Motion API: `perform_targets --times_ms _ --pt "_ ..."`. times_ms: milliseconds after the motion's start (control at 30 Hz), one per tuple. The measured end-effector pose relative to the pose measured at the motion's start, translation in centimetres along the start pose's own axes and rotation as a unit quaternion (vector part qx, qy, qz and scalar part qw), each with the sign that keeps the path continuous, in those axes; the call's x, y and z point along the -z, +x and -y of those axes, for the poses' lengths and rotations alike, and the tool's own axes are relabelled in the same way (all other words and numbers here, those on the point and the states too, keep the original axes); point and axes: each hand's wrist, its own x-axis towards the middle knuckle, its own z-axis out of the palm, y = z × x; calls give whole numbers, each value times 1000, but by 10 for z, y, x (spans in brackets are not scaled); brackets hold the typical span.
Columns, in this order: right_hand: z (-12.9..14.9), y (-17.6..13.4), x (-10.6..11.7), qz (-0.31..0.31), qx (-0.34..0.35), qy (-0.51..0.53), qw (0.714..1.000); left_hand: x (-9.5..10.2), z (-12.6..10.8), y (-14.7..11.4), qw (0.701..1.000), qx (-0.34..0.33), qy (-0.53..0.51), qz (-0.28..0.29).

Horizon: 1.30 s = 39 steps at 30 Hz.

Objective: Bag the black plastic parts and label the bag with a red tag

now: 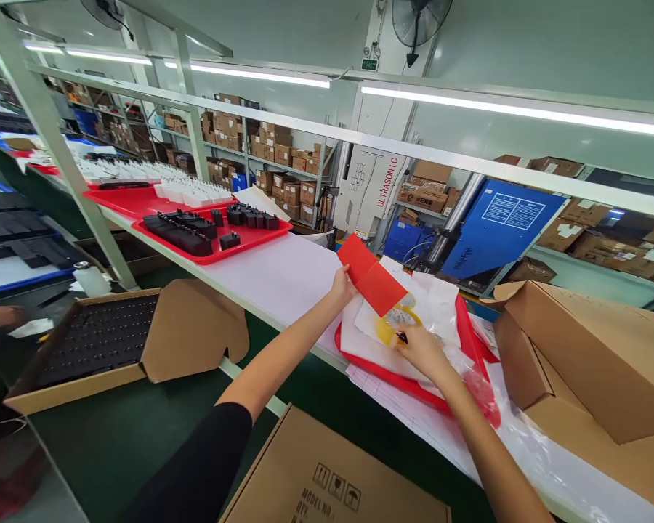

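Card [368, 270], red and creased across its middle, is up in the person's left hand [344, 285], thumb and fingers clamped on its near-left edge; its long axis slants from far left down to near right, so it stretches away from that hand, outward and to the right; the right hand [418, 350] is well apart from the left, lower and further right, just short of the card's near-right end; its fingers curl at a small black piece [402, 337] beside the yellow-edged clear pieces [385, 333], and from where I stand I cannot tell whether they close on it; the left hand is the nearer to the card, the only one plainly gripping it; beneath the card, white sheets [444, 290] lie in a red plastic tray [381, 370]; an open corrugated carton [594, 349] stands further right; leftward along the bench [305, 265], black parts [179, 232] fill much of another red tray [259, 242]
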Motion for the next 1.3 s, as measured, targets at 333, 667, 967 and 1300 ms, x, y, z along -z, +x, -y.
perform_targets --times_ms 333,667,967,1300 --pt "-21 -8 12 -245 6 374 895 8 -27 -40 995 -84 53 -18" --pt "-26 -72 50 -68 -2 849 524 8 -21 -85 939 -279 187 67" --pt "-25 -85 54 -68 -34 880 469 7 -24 -100 867 -385 286 137" --pt "-18 -94 57 -88 -73 873 474 7 -20 -105 874 -383 264 141"
